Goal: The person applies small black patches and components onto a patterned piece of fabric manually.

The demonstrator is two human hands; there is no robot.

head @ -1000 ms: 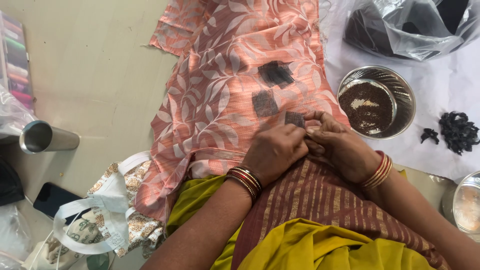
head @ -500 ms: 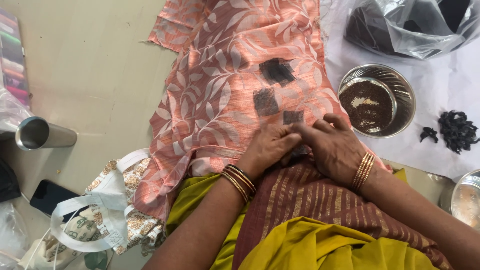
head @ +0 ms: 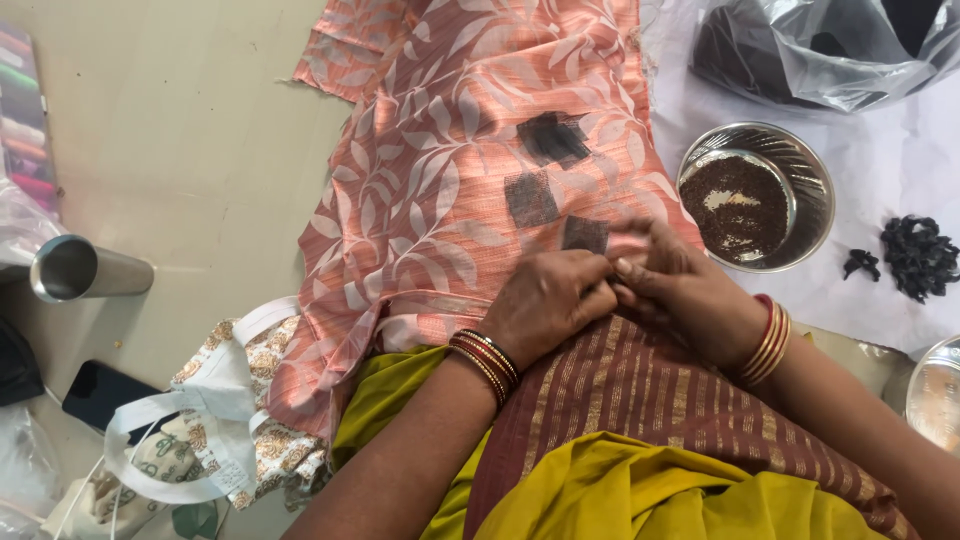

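Both hands (head: 620, 295) pinch peach cloth (head: 450, 180) — grey plastic bag (head: 820, 50) top-rt.

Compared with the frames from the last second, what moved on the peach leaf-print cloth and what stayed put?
Both hands shifted slightly: the left hand and right hand drew closer together, their fingers meeting on the peach leaf-print cloth just below the nearest dark patch. Nothing was clearly picked up or released. The three dark patches, the steel bowl and the steel tumbler stayed as they were.
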